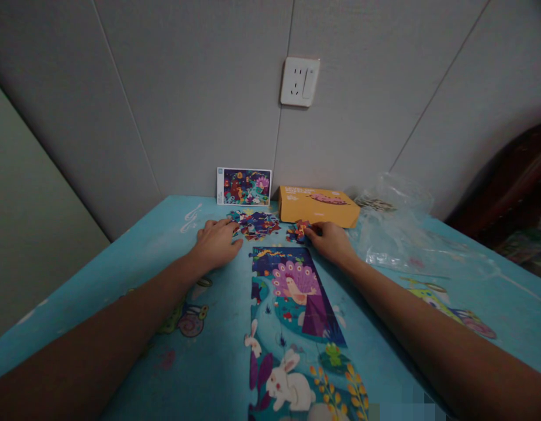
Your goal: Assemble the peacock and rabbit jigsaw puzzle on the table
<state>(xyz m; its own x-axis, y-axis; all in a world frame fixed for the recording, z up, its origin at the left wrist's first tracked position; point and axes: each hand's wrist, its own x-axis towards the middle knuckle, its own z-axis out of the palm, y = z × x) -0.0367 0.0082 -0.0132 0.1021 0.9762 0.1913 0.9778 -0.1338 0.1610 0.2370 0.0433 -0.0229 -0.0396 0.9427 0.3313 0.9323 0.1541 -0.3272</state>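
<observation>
A: Where do the person's hands stand right now?

B: The left hand [215, 244] lies palm down on the blue tabletop [165, 234], its fingers loosely curled at the edge of a heap of loose puzzle pieces [254, 225]. It doesn't seem to be holding anything. The right hand [331, 242] has its fingertips [308, 231] down on a smaller clump of pieces [297, 232]. Whether they're pinching one, the view can't settle.

A: And the puzzle itself?

B: The long joined puzzle [292, 327] lies flat between the forearms, its far end just short of both hands. The heap and clump sit beyond it, with a yellow box [317, 206] behind them.

A: What could go wrong?

B: The right hand is working close to the puzzle's far end, so a careless drag could nudge that edge and pull joined pieces apart. A sweep of the left hand could scatter the heap and mix it with the clump.

A: Anything else?

B: The light is dim, and the dark pieces could be hard to tell apart, which invites wrong matches. The crumpled plastic bag [395, 225] by the box could also hide any piece pushed that way.
</observation>
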